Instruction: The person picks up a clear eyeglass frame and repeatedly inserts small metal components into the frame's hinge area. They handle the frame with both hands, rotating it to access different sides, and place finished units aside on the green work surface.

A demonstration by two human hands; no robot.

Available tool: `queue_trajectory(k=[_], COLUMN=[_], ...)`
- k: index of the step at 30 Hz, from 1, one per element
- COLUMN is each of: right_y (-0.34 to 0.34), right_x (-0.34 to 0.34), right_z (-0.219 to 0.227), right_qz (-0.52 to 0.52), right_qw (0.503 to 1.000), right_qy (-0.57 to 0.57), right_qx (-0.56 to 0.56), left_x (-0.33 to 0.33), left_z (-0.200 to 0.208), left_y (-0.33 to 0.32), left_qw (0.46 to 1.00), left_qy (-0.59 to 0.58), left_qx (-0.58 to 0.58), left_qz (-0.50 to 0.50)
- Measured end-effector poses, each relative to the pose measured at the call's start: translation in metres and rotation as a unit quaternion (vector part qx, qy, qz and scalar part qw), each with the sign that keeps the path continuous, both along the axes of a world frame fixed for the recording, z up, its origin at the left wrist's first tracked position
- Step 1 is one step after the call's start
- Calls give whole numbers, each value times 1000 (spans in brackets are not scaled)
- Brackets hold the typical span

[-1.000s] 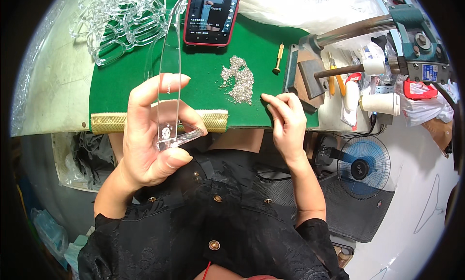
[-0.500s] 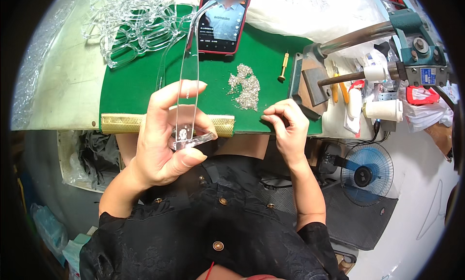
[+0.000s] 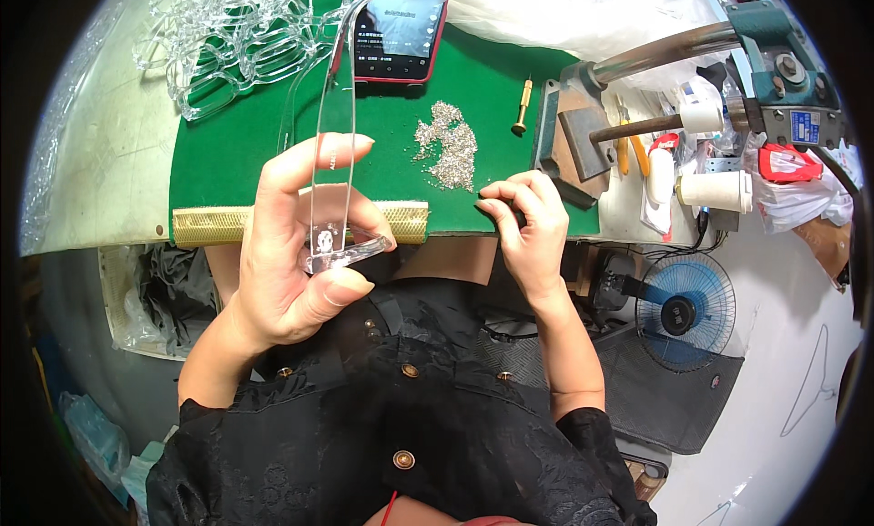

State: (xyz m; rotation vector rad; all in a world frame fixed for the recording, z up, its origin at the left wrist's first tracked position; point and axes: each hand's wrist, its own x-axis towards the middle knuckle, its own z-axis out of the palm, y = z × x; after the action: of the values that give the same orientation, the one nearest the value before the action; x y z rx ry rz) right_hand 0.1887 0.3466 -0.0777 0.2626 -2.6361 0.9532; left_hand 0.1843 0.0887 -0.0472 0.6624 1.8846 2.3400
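My left hand (image 3: 289, 244) is closed around a clear plastic eyeglass frame (image 3: 332, 175), gripping it near a front corner. One see-through temple stands up past my fingers toward the phone, and the front part lies between thumb and fingers. My right hand (image 3: 533, 230) is pinched, thumb against index finger, just above the mat's near edge. Whatever sits in that pinch is too small to make out. Close beyond it lies a loose pile of tiny silvery metal pieces (image 3: 452, 153), probably small screws, on the green mat (image 3: 510, 80).
Several clear eyeglass frames (image 3: 228, 48) are heaped at the back left, beside a red-cased phone (image 3: 396, 34). A small brass screwdriver (image 3: 523, 107) lies right of the pile. Farther right stand a green metal press (image 3: 774, 48), orange-handled pliers (image 3: 633, 148) and a paper cup (image 3: 715, 190).
The whole view has shifted a little, so the bench and both hands appear slightly higher and farther left. Both grips look the same.
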Motion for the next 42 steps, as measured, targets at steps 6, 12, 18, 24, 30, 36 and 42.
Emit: queue_trajectory(k=[6, 12, 18, 24, 30, 36, 42], right_y=[0, -5, 8, -8, -18, -18, -17], right_x=[-4, -8, -10, -7, 0, 3, 0], right_z=[4, 7, 7, 70, 92, 88, 87], right_qz=[31, 52, 70, 168, 198, 167, 177], right_qw=[997, 989, 997, 965, 967, 972, 969], right_qy=[2, -10, -36, 91, 155, 153, 146], right_qx=[66, 139, 19, -181, -48, -66, -95], left_x=[1, -2, -13, -12, -10, -9, -9], left_z=[1, 1, 2, 15, 16, 11, 12], left_y=[0, -1, -4, 50, 71, 73, 69], left_qw=[1000, 1000, 990, 970, 970, 963, 967], left_qy=[3, 17, 91, 152, 176, 216, 187], left_qx=[-2, 3, -49, -145, -130, -149, -146], left_qz=[21, -5, -99, -120, -102, -63, -94])
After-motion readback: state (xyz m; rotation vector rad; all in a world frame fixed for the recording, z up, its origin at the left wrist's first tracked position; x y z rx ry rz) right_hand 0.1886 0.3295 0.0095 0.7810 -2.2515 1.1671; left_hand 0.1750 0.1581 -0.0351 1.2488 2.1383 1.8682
